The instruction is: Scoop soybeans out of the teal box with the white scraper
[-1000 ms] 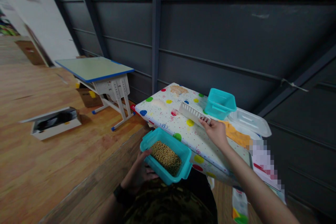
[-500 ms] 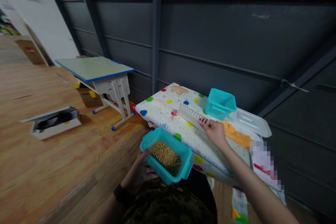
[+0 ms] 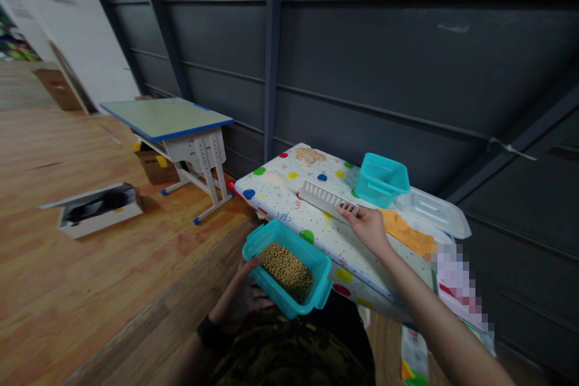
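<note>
head camera: my left hand (image 3: 246, 286) clasps a teal tub (image 3: 304, 248) by its left end, thumb over the rim and fingers beneath, and i hold it in front of my body, just off the near edge of the patterned table (image 3: 269, 202). inside the tub lie beans (image 3: 286, 266), tan for the most part, with darker greenish ones toward the lower end. my right hand (image 3: 368, 226) grasps the near end of a white slotted strip (image 3: 323, 196) between thumb and fingers; the strip reaches out over the tabletop, and i cannot tell whether its underside touches the cloth. the cloth is printed with coloured balloons and curly red and blue squiggles that look like letters, yet i cannot make out any word. a second teal tub (image 3: 373, 191) stands upright at the back of the table, with a clear lid (image 3: 434, 212) just beside it and an orange cloth (image 3: 407, 232) nearer my right forearm. past that, a pixelated patch (image 3: 456, 277) hides whatever marks lie there. low on the right, a packet (image 3: 415, 356) carries orange, yellow and green printing, its lettering too small and blurred for me to read. over to the left stands a pale desk (image 3: 167, 116) with blue edging.
</note>
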`<state>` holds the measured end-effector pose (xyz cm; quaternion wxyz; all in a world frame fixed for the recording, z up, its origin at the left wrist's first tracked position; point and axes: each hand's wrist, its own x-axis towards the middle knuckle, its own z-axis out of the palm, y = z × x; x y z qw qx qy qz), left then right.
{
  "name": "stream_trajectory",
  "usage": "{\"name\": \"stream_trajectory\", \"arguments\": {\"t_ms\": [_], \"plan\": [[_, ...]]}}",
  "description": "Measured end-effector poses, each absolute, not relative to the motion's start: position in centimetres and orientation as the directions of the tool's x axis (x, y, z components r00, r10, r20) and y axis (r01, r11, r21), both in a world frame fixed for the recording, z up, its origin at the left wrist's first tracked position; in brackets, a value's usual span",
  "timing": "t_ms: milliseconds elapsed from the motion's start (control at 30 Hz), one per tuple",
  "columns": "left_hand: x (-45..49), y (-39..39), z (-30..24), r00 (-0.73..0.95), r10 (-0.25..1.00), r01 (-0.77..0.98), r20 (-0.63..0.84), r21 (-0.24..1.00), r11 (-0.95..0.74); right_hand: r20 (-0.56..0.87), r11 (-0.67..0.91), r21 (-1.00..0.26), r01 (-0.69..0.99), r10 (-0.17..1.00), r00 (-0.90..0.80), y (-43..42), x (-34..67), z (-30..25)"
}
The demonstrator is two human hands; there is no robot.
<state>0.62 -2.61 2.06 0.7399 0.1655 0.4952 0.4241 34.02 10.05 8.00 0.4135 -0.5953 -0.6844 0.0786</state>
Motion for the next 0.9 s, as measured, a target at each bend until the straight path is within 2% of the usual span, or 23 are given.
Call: {"name": "stream_trajectory", "arguments": {"t_ms": [300,633,900], "plan": [[0.2,-2.3,1.2,0.157,0.781,-0.495,-0.604,0.636,0.592,0.421,0.264,-0.618,0.741,0.907,0.028,10.7,32.8,9.3],[-0.1,-2.0,-0.2,0.164,0.788,-0.472,-0.593,0.654,0.591,0.427,0.279,-0.595,0.754,0.904,0.003,10.4,31.7,10.1],[0.1,-2.1,1.1,0.178,0.781,-0.481,-0.599,0.639,0.600,0.441,0.296,-0.612,0.734,0.897,0.006,10.3,32.0,9.8]]}}
